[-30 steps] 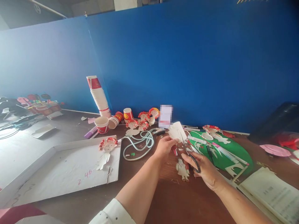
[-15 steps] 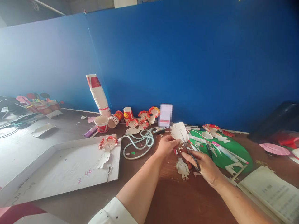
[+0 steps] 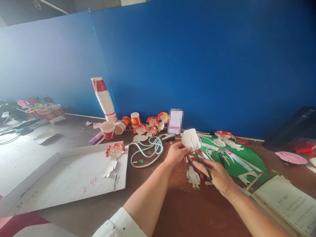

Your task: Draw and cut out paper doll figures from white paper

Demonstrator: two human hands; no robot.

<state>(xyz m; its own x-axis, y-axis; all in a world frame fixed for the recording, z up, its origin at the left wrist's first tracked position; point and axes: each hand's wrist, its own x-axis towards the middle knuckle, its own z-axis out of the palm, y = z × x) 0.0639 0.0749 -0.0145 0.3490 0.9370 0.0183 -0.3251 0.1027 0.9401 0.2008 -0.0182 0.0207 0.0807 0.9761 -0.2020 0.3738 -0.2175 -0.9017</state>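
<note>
Between the thumb and fingers of my left hand is a piece of white paper with a figure drawn on it. A pair of black-handled scissors is gripped in my right hand, and the blades lie against the paper, partly overlapping it. Below the scissors a cut-out paper figure rests on the table. A green round sheet lies under markers and paper scraps just right of my hands.
A shallow white cardboard tray on the left holds a lion-like paper figure. Behind it rises a tall stack of paper cups. A pale coiled cable lies mid-table. An open book is at right; a blue partition stands behind.
Hands, paper and scissors stay nearly in place, the paper shifting very slightly. The whole view has moved a few pixels.
</note>
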